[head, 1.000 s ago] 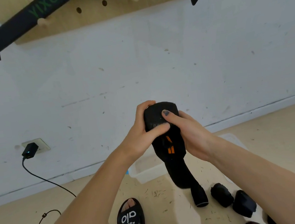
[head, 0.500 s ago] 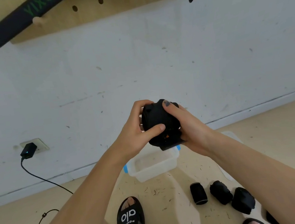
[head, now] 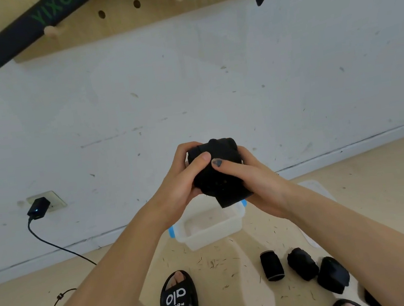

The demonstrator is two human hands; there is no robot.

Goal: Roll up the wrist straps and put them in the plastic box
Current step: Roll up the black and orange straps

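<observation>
Above the clear plastic box [head: 209, 230], a black wrist strap [head: 220, 173], nearly fully rolled, is gripped by left hand [head: 181, 180] and right hand [head: 255, 184], thumbs pressing it. Three rolled straps [head: 304, 266] lie on the debris-flecked beige floor [head: 223, 272] below a scuffed white wall [head: 188, 91].

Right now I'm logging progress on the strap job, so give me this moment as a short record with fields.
left hand: grips the strap from the left, thumb on top
right hand: grips the strap from the right, thumb on top
strap: black, almost fully rolled, short tail hanging below
box: clear plastic, on the floor under the hands, open, looks empty
rolled straps: three, on the floor right of the box
floor: tan, littered with small dark bits
</observation>
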